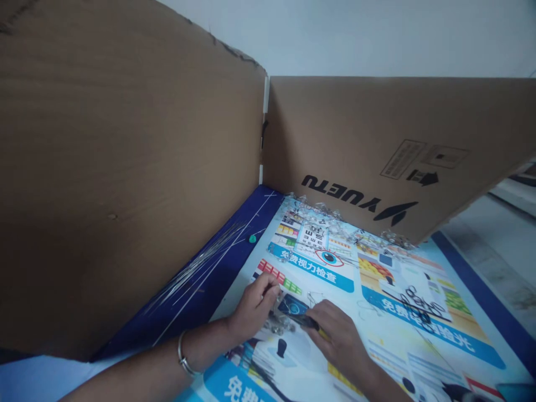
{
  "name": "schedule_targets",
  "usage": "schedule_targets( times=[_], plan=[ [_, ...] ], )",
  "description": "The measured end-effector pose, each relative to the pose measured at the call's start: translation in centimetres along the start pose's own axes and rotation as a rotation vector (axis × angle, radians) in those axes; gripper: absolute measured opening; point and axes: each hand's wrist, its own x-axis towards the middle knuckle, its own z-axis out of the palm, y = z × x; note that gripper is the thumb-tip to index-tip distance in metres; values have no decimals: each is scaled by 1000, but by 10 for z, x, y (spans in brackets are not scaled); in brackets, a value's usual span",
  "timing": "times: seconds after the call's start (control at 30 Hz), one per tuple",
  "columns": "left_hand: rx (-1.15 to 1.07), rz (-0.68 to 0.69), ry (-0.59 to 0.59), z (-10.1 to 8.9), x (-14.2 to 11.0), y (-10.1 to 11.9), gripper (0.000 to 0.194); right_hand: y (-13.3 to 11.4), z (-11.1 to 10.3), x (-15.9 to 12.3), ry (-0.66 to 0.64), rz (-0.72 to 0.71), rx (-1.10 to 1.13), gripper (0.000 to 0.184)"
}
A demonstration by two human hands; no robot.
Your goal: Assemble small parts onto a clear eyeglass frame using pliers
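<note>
My right hand [337, 338] is wrapped around pliers [309, 321] with dark, yellow-edged handles. Their jaws point left, toward my other hand. My left hand [255, 307] is closed in a pinch, thumb against forefinger, and what lies between the fingertips is too small to make out. Just below the pliers' jaws is a small cluster of shiny, clear or silvery bent pieces [277, 325]. Both hands are low over the printed sheet [234, 301], close together. A metal bangle [182, 354] circles my left wrist.
Cardboard panels [138, 167] wall off the left and the back. Long thin wires [203, 259] lie along the left, near a small green piece [252, 239]. Shiny bent pieces [330, 220] line the back panel. Black loops [419, 306] lie at right.
</note>
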Motion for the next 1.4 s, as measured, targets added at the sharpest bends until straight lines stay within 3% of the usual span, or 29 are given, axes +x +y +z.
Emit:
schedule_targets(
  times=[0.57,0.8,1.13,1.3,1.4],
  plan=[
    [113,41,8,0,-3,1,17,-5,-10,3,-70,-37,-181,13],
    [215,49,-14,-1,-3,0,18,-10,-13,5,-108,-25,-158,11],
    [193,83,-11,0,-4,-4,17,-11,-15,8,-113,-27,-109,11],
    [95,45,-45,-1,-3,-1,16,-7,-15,5,-75,28,11,11],
    [-9,7,-61,-1,0,0,17,-3,-14,4,-54,163,145,14]
  ],
)
